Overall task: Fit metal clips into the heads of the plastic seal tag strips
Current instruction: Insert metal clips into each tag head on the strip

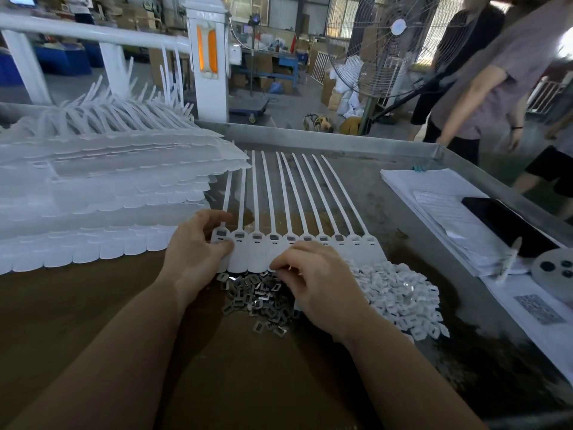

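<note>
The left hand (198,243) pinches the leftmost head of a joined row of white seal tag strips (294,240), thumb on the head. The right hand (313,274), fingers curled, pinches a small metal clip at the row's near edge. The strips lie flat on the metal table (387,209), tails fanning away. Metal clips (257,299) are heaped just below, white plastic caps (400,293) to their right, stacked strips (102,193) to the left.

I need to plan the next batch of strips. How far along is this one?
Hard to say what is done: the heads of the row of strips show dark slots, but whether clips sit in them is too small to tell. In hand: the left hand pinches the leftmost head, and the right hand picks at the metal clips. Left: the big stack of strips beside it.
</note>
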Motion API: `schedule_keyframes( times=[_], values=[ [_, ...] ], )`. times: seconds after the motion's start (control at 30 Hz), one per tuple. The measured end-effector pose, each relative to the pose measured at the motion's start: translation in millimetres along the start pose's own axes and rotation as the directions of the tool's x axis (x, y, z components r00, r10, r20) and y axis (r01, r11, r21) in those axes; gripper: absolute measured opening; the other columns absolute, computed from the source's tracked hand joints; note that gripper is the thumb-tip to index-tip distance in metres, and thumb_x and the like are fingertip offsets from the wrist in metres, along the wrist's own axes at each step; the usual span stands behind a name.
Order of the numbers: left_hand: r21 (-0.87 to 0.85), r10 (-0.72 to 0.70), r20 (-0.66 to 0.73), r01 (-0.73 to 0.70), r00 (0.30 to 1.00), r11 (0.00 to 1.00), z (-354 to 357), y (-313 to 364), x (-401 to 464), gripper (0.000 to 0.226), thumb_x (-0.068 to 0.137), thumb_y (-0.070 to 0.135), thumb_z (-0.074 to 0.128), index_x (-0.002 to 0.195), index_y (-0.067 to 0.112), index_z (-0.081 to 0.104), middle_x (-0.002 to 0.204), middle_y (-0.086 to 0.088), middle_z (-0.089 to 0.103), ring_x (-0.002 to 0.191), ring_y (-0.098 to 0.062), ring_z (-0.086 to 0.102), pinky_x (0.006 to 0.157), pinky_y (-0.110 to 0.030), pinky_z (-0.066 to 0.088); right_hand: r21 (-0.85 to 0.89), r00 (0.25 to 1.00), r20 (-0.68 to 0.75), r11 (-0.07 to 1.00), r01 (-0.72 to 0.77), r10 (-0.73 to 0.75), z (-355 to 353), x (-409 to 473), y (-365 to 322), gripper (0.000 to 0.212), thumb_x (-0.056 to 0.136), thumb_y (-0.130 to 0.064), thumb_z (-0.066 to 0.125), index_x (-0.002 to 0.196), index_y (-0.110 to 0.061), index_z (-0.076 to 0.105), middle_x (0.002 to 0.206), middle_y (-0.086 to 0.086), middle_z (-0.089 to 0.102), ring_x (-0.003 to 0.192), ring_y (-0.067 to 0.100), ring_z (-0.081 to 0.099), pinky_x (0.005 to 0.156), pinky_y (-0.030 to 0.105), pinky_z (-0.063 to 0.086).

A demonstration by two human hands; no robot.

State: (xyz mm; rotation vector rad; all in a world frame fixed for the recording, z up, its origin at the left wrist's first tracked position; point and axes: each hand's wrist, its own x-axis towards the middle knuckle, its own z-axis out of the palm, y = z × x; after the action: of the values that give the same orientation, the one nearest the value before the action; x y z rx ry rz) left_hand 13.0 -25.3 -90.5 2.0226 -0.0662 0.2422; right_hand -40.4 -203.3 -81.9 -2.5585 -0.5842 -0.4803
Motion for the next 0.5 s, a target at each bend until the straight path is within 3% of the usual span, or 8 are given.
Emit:
schedule_keyframes(
  times=[0.2, 0.37, 0.5],
  values=[
    [0.000, -0.005, -0.004, 0.005, 1.000, 1.000, 0.0, 0.0, 0.9, 0.037, 0.083, 0.006, 0.064, 0.115, 0.023, 0.057, 0.122, -0.001, 0.058, 0.113, -0.016, 0.052, 0.090, -0.028, 0.043, -0.090, 0.998, 0.036, 0.994, 0.055, -0.052, -0.7, -2.0, -2.3, 0.017, 0.080, -0.031, 0.066, 0.090, -0.018, 0.070, 0.090, -0.004, 0.064, 0.089, 0.013, 0.054, 0.083, 0.030, 0.038],
    [-0.004, 0.002, -0.003, -0.002, 1.000, 1.000, 0.5, -1.9, 0.7, 0.035, 0.083, 0.006, 0.065, 0.110, 0.027, 0.056, 0.118, 0.002, 0.058, 0.110, -0.014, 0.052, 0.081, -0.021, 0.042, -0.059, 0.997, 0.050, 0.997, 0.057, -0.054, -0.3, -2.3, -3.4, 0.012, 0.082, -0.027, 0.065, 0.087, -0.017, 0.069, 0.091, -0.004, 0.063, 0.090, 0.013, 0.052, 0.085, 0.031, 0.038],
    [-0.007, 0.007, 0.001, -0.007, 1.000, 1.000, 0.3, -3.0, 0.7, 0.034, 0.083, 0.007, 0.065, 0.107, 0.030, 0.055, 0.115, 0.005, 0.058, 0.109, -0.013, 0.052, 0.085, -0.025, 0.042, -0.059, 0.997, 0.049, 0.996, 0.064, -0.061, 0.4, -2.5, -2.0, 0.010, 0.085, -0.024, 0.062, 0.087, -0.016, 0.067, 0.090, -0.003, 0.062, 0.090, 0.013, 0.052, 0.085, 0.031, 0.038]
  ],
)
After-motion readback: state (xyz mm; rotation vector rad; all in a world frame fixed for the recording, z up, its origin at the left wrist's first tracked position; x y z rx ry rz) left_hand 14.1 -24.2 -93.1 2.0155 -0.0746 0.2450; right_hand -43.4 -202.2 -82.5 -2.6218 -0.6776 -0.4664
